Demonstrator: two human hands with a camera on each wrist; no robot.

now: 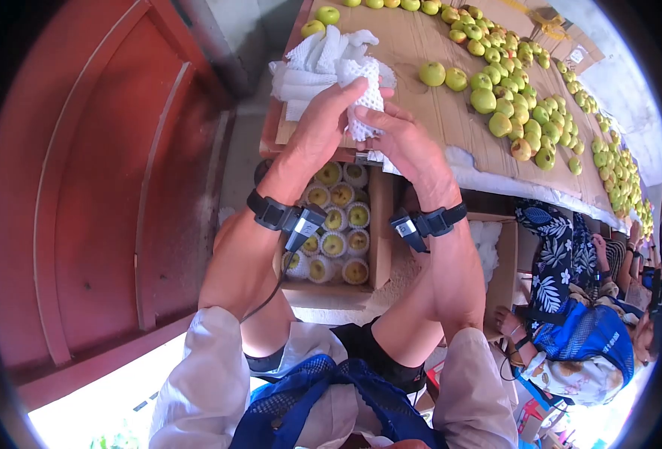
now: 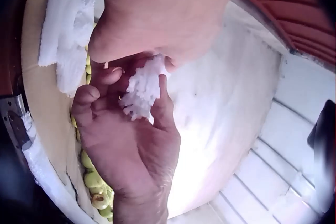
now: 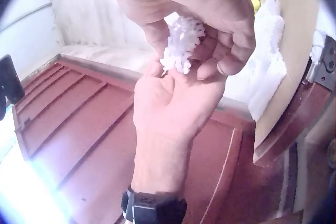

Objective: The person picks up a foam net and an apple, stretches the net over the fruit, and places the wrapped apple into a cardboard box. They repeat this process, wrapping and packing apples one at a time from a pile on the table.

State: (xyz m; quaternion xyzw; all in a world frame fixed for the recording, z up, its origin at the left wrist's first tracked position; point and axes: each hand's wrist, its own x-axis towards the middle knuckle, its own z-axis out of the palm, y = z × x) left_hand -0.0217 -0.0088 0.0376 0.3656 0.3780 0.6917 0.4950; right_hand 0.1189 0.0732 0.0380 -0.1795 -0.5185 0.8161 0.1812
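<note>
A white foam net sleeve is held upright between both hands at the table's near edge. My left hand grips its left side, thumb on the front. My right hand holds the other side, its thumb across the net. In the left wrist view the frilled end of the net shows between my left hand and right hand. The right wrist view has the net between my right hand and left hand. Whether anything is inside it is hidden.
Folded white nets lie behind my left hand. Many green apples spread over the cardboard-covered table. Below, a carton holds net-wrapped apples. A red door stands left; another person is at right.
</note>
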